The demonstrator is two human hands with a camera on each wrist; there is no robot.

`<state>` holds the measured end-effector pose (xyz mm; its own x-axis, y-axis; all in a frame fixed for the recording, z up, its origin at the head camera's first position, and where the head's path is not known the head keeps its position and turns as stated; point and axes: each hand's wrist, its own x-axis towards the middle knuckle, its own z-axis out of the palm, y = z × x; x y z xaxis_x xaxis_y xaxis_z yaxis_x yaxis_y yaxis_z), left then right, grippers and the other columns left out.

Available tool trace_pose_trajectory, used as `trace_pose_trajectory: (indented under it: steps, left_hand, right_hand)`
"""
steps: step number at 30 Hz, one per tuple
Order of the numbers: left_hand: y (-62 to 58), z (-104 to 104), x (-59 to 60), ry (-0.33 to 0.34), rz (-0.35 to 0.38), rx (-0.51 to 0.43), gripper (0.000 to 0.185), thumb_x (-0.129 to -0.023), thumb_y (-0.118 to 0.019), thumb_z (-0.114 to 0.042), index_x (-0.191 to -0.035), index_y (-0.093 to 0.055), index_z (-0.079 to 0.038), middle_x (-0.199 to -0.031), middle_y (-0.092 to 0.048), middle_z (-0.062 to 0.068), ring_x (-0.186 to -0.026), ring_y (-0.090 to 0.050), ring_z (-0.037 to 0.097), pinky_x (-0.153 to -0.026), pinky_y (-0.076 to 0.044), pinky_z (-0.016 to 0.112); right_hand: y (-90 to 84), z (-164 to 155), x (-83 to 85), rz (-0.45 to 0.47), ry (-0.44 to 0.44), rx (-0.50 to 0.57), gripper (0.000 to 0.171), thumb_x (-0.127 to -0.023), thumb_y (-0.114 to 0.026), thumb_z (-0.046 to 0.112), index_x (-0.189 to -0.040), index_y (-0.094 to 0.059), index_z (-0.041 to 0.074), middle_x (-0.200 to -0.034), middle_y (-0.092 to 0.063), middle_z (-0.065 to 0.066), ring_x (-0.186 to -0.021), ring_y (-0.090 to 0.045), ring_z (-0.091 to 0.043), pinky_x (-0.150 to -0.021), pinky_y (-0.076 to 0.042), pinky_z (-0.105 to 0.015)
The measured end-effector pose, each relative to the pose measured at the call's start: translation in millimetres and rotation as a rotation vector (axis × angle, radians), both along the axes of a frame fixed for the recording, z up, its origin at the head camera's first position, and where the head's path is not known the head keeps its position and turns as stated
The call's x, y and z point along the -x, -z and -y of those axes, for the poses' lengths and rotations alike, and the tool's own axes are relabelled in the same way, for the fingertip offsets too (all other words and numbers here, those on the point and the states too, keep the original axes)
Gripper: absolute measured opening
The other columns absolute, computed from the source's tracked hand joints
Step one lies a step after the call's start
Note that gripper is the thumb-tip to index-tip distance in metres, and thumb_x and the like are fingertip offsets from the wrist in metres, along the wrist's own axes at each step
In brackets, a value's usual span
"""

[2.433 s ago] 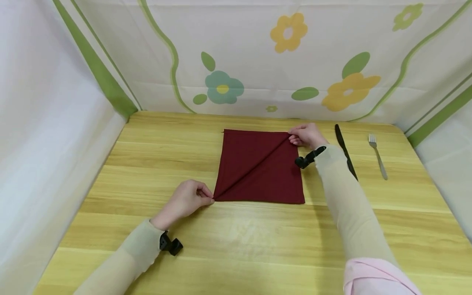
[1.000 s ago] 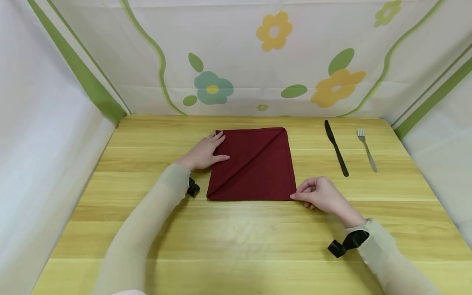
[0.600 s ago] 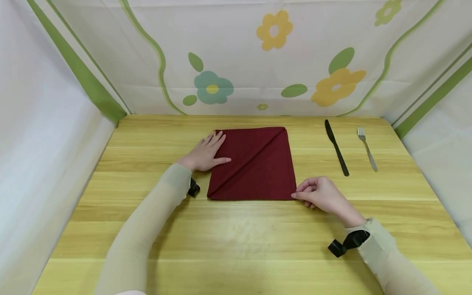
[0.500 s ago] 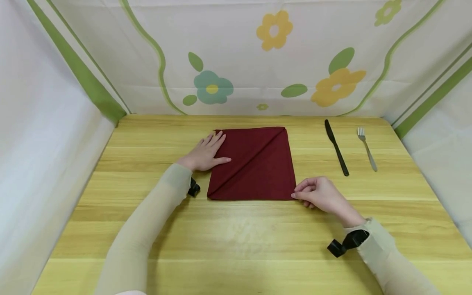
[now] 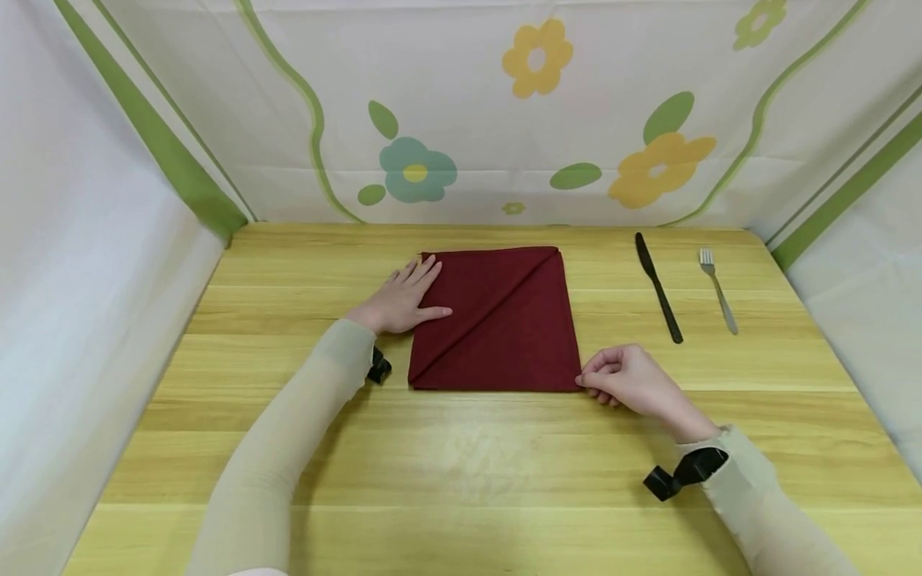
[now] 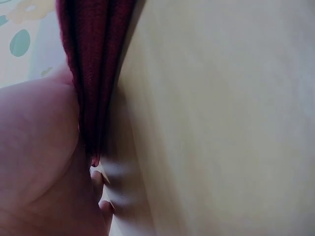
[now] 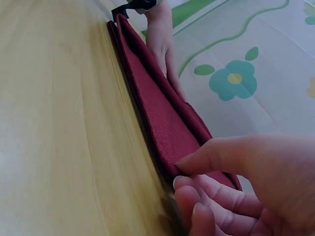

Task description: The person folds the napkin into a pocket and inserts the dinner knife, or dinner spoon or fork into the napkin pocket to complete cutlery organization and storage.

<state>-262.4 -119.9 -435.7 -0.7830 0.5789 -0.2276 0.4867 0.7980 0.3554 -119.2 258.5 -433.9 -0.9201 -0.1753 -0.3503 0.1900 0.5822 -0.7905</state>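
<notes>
A dark red cloth napkin (image 5: 504,336), folded square, lies flat on the wooden table, with a diagonal fold from its near left corner to its far right corner. My left hand (image 5: 403,298) rests on its far left part, fingers spread and straight. At the near right corner my right hand (image 5: 623,376) pinches the cloth between thumb and fingers. In the right wrist view, the thumb lies on top of the napkin (image 7: 157,115) at that corner, and its layered edge shows. The left wrist view has the napkin's layers (image 6: 98,59) beside my palm.
To the right of the napkin lie a black knife (image 5: 659,288) and, farther right, a silver fork (image 5: 718,292). White cloth with printed flowers (image 5: 490,104) hangs behind the wooden table (image 5: 475,480), and white walls close both sides.
Both hands have left the diagonal's ends: my left went to the far left part, my right to the near right corner. Over the last half second the near edge shifted slightly right with my right hand.
</notes>
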Motion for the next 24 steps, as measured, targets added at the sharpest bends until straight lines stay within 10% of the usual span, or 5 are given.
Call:
trace_pose_trajectory:
  steps: [7, 13, 18, 24]
  left_hand:
    - [-0.1, 0, 0.1, -0.004, -0.006, -0.011, 0.089, -0.104, -0.051, -0.054, -0.164, -0.004, -0.006, -0.169, 0.002, 0.012, -0.153, 0.004, 0.035, -0.121, -0.002, 0.054]
    - [3.6, 0, -0.5, -0.019, 0.004, -0.004, 0.100, -0.098, -0.050, -0.067, -0.164, -0.001, -0.010, -0.170, 0.005, 0.009, -0.153, 0.007, 0.033, -0.122, 0.000, 0.052]
    - [5.8, -1, -1.1, -0.027, 0.019, 0.008, 0.123, -0.082, -0.059, -0.082, -0.164, 0.003, -0.014, -0.169, 0.010, 0.004, -0.153, 0.012, 0.030, -0.122, 0.002, 0.049]
    - [5.3, 0, -1.7, -0.008, -0.006, 0.019, 0.138, -0.071, -0.071, -0.081, -0.164, 0.004, -0.012, -0.169, 0.011, 0.006, -0.153, 0.011, 0.031, -0.122, 0.000, 0.051]
  right_hand:
    - [-1.6, -3, -0.1, -0.038, -0.006, 0.000, 0.026, -0.092, -0.079, 0.024, -0.097, -0.068, 0.001, -0.073, -0.068, -0.008, -0.065, -0.064, -0.022, -0.055, -0.054, -0.032]
    - [0.1, 2, 1.9, -0.311, -0.033, -0.083, 0.038, -0.087, -0.084, 0.031, -0.114, -0.072, 0.007, -0.106, -0.072, -0.008, -0.093, -0.068, -0.025, -0.074, -0.056, -0.034]
    - [6.9, 10, 3.0, -0.443, -0.254, -0.151, 0.058, -0.090, -0.082, 0.025, -0.141, -0.061, 0.005, -0.152, -0.048, -0.014, -0.142, -0.038, -0.039, -0.110, -0.034, -0.059]
    - [8.0, 6, 4.7, -0.422, -0.327, -0.202, 0.066, -0.090, -0.081, 0.026, -0.146, -0.055, 0.002, -0.158, -0.041, -0.011, -0.149, -0.020, -0.044, -0.113, -0.020, -0.068]
